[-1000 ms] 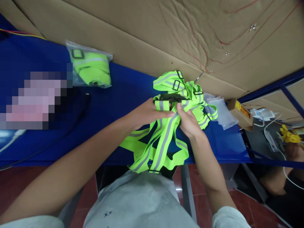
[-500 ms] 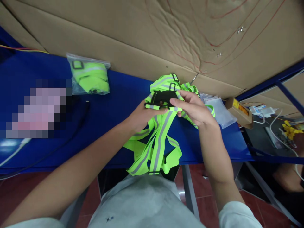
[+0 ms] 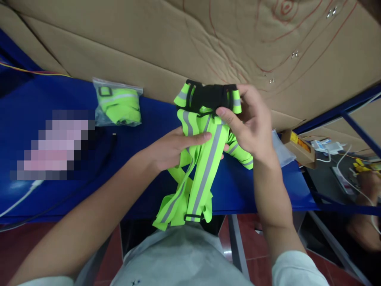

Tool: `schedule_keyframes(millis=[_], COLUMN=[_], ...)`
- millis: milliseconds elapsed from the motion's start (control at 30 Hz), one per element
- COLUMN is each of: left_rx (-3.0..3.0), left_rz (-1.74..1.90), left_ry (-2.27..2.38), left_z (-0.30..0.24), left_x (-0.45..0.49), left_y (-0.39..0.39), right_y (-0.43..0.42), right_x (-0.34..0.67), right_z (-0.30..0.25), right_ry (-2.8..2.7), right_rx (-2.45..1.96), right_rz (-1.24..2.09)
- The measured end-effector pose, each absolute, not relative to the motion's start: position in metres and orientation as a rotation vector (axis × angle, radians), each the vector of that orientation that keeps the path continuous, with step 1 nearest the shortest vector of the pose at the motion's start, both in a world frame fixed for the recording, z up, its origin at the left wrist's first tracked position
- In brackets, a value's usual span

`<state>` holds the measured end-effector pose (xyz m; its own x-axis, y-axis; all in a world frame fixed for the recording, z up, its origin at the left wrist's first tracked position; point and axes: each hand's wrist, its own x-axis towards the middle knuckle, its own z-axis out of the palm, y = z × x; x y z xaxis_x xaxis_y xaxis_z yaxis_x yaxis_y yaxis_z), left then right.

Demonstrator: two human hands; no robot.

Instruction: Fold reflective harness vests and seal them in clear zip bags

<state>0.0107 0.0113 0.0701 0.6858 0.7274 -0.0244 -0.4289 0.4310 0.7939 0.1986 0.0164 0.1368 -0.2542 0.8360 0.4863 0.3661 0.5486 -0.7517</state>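
A neon-green reflective strap vest (image 3: 205,159) with grey stripes hangs in front of me over the blue table (image 3: 143,131). My right hand (image 3: 250,123) is closed on its top, pinching the black band (image 3: 210,97) and lifting it. Lower down, my left hand (image 3: 172,149) has its fingers round the hanging straps and its index finger stretched along them. The strap ends dangle past the table's front edge toward my grey shirt.
A clear bag with a folded green vest (image 3: 119,104) lies at the back left. Empty clear bags (image 3: 281,149) and a small cardboard box (image 3: 299,147) sit right of my hands. A cardboard wall (image 3: 208,35) backs the table. Cables run at left.
My right hand has raised the vest's black band well above the table, pulling the straps straight. My left hand slid down the straps. The loose pile on the table is gone.
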Motion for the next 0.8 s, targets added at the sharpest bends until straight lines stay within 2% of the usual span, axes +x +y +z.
schedule_keyframes(millis=[133, 333, 500, 567, 667, 800], left_rx=[0.92, 1.011, 1.171, 1.173, 1.151, 1.206], left_rz=[0.662, 0.713, 0.757, 0.804, 0.867, 0.859], left_ry=[0.289, 0.35, 0.324, 0.367, 0.493, 0.535], left_z=[0.093, 0.118, 0.124, 0.124, 0.12, 0.115], left_x=[0.009, 0.008, 0.002, 0.001, 0.001, 0.007], left_y=[0.011, 0.008, 0.006, 0.007, 0.01, 0.014], right_y=[0.006, 0.004, 0.005, 0.005, 0.006, 0.014], right_x=[0.199, 0.214, 0.221, 0.223, 0.23, 0.238], right_z=[0.14, 0.143, 0.144, 0.147, 0.156, 0.158], right_ry=[-1.762, -1.8, -2.032, -2.111, -2.226, -1.939], right_rx=[-1.009, -1.016, -0.766, -0.683, -0.631, -0.654], right_rz=[0.286, 0.385, 0.035, 0.009, 0.273, 0.807])
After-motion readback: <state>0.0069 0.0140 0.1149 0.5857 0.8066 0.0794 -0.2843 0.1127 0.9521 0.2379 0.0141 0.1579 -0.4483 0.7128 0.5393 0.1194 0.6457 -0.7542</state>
